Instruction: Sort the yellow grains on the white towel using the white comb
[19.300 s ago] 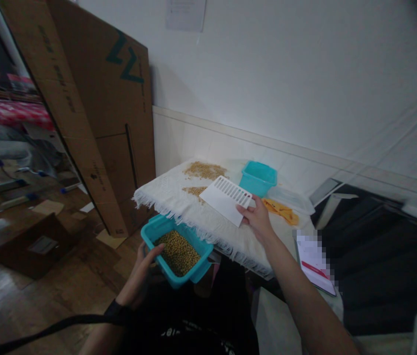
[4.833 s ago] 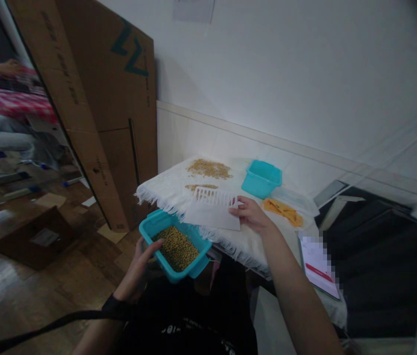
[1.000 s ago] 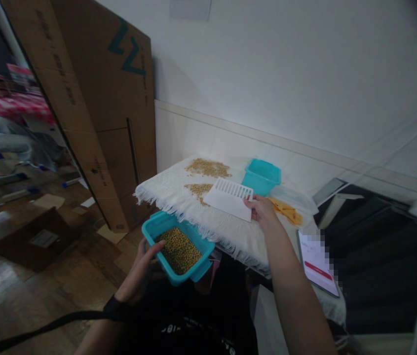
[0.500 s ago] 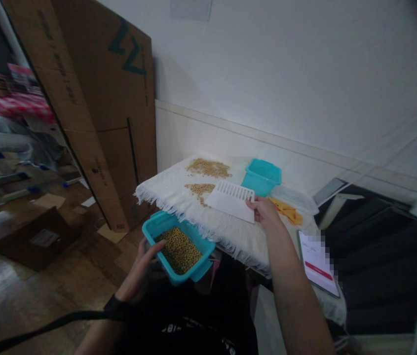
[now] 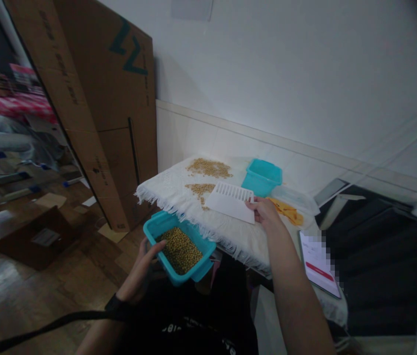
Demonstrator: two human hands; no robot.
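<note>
My left hand (image 5: 143, 268) grips the left side of a teal plastic container (image 5: 148, 228), thumb over its rim. Dried yellow beans (image 5: 181, 251), which look like soybeans, partly fill this container, which is held just below the table's front edge. My right hand (image 5: 263, 211) pinches the right end of a flat white slotted plate (image 5: 228, 204). That plate lies low over the tablecloth, its slots toward the far side. Loose beans (image 5: 201, 189) lie against its left edge, and a wider patch of beans (image 5: 210, 168) is spread farther back.
A second teal container (image 5: 263, 172) stands at the back, beside a clear plastic lid (image 5: 299, 199) and yellow cloth (image 5: 287, 212). A phone or tablet (image 5: 319, 264) lies at the right on the fringed white tablecloth (image 5: 164, 185). A tall cardboard box (image 5: 115, 123) stands left; beyond it a person sits.
The white slotted plate has shifted very slightly left and toward the table's front edge. My left hand and the bean container stay nearly where they were.
</note>
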